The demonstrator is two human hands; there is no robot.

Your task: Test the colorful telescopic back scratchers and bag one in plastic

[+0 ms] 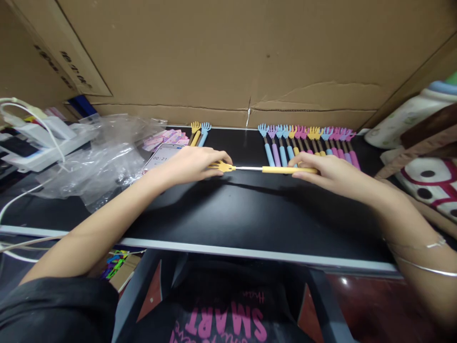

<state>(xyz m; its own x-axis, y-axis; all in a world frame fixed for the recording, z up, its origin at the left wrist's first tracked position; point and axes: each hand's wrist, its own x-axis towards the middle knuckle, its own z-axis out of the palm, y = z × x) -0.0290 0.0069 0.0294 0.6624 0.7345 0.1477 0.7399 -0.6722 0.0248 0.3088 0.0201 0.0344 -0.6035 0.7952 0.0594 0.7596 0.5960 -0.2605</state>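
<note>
A yellow back scratcher (pixel 274 169) with a thin metal shaft is stretched level between my two hands above the black desk. My left hand (pixel 200 164) pinches its claw end. Around the handle at the other end, the fingers of my right hand (pixel 319 170) are closed. Behind my right hand lies a row of several back scratchers (pixel 282 150) in blue, purple, yellow and pink, claws toward the cardboard. Two more, a yellow back scratcher (pixel 195 133) and a blue back scratcher (pixel 204 134), lie beyond my left hand.
A phone (pixel 162 157) showing a timer sits partly behind my left wrist, near pink printed packets (pixel 166 139). Clear plastic bags (pixel 103 157) and a white power strip (pixel 46 143) with cables occupy the left. Cardboard (pixel 228 57) walls the back. A white bottle (pixel 403 119) stands at right.
</note>
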